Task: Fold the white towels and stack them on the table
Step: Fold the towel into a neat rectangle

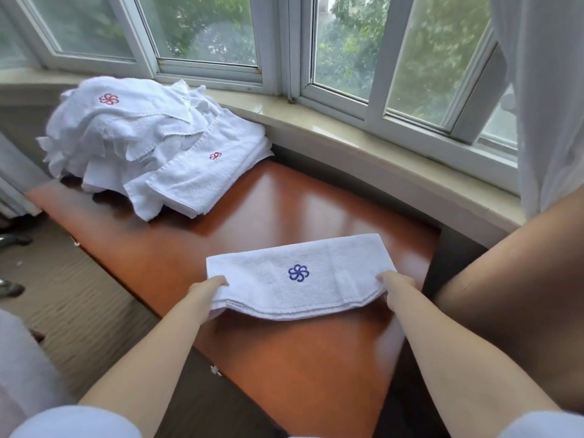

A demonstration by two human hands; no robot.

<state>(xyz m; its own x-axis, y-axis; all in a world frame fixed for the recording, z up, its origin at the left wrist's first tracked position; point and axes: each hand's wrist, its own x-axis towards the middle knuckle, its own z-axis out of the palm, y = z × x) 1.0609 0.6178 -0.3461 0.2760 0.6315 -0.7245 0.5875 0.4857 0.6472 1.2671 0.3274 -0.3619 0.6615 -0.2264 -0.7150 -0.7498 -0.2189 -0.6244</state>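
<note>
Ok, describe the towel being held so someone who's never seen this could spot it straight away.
On the reddish-brown table under the window, look at the near end, away from the towel pile at the far left. The folded towel there is gripped by the left hand and right hand. Its flower logo is blue; the pile's are red.

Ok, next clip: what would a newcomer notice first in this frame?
Most striking is the folded white towel with a blue flower mark, held at its near corners by the left hand and the right hand above the reddish-brown table. Next comes the loose pile of white towels with red marks at the table's far left end, below the window.
</note>
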